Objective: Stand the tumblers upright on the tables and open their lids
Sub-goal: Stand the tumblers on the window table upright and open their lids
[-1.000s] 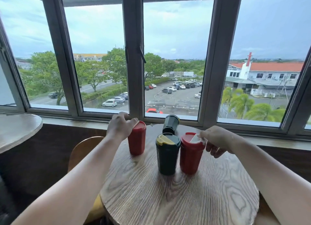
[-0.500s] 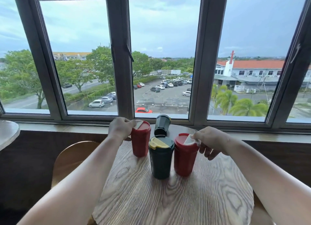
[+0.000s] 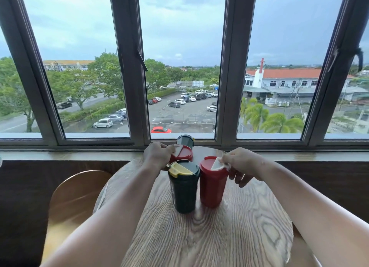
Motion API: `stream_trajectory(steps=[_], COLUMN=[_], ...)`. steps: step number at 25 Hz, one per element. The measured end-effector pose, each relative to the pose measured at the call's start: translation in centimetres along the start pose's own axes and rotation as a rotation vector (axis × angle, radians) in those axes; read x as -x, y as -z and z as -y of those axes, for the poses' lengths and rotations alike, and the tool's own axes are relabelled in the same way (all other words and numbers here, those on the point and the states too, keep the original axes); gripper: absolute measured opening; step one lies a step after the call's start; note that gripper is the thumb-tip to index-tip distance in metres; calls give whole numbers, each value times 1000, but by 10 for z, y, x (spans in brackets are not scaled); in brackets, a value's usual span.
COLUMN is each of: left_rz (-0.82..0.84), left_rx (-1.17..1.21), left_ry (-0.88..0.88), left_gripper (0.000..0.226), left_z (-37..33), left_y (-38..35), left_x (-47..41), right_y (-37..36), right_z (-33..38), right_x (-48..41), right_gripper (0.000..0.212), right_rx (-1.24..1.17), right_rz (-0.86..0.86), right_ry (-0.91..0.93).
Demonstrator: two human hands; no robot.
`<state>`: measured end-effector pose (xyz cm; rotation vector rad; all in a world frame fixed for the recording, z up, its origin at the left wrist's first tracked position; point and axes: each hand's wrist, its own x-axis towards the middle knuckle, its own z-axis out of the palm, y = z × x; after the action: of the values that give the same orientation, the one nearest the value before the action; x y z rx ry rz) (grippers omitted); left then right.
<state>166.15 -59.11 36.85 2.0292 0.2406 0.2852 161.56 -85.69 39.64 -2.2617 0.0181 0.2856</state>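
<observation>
Several tumblers stand upright on a round wooden table [image 3: 229, 236]. A dark green tumbler [image 3: 184, 188] with a yellow lid flap stands nearest me. Right of it is a red tumbler [image 3: 212, 184]; my right hand [image 3: 242, 164] pinches its white lid flap. Behind the green one stands a second red tumbler [image 3: 182, 153], mostly hidden, with my left hand [image 3: 157, 154] gripping the white flap on its lid. A dark tumbler [image 3: 185, 141] stands farthest back by the window.
A wooden chair [image 3: 75, 194] sits at the table's left. A window sill [image 3: 79, 155] and tall window frames run behind the table, with dark wall panelling below.
The view has shifted so the table and tumblers sit further right and closer. Both hands stay on the red tumblers' lid flaps; the left red tumbler now sits behind the green one.
</observation>
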Motion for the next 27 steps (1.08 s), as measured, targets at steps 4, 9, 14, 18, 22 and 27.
stream_trajectory(steps=[4, 9, 14, 18, 22, 27], left_rz=[32, 78, 75, 80, 85, 85], left_rx=[-2, 2, -39, -101, -105, -74], left_ry=[-8, 12, 51, 66, 68, 87], left_gripper=[20, 24, 25, 22, 20, 24], left_z=[-2, 1, 0, -3, -6, -6], left_y=[2, 2, 3, 2, 2, 1], left_x=[6, 6, 0, 0, 4, 4], right_y=[7, 24, 27, 11, -12, -36], right_z=[5, 22, 40, 50, 57, 71], right_x=[-5, -43, -125, -187, -234, -269], right_gripper=[39, 46, 52, 52, 63, 75], right_rx=[36, 118, 152, 173, 184, 181], right_rz=[31, -12, -3, 25, 44, 80], right_ry=[-4, 60, 106, 88, 86, 55])
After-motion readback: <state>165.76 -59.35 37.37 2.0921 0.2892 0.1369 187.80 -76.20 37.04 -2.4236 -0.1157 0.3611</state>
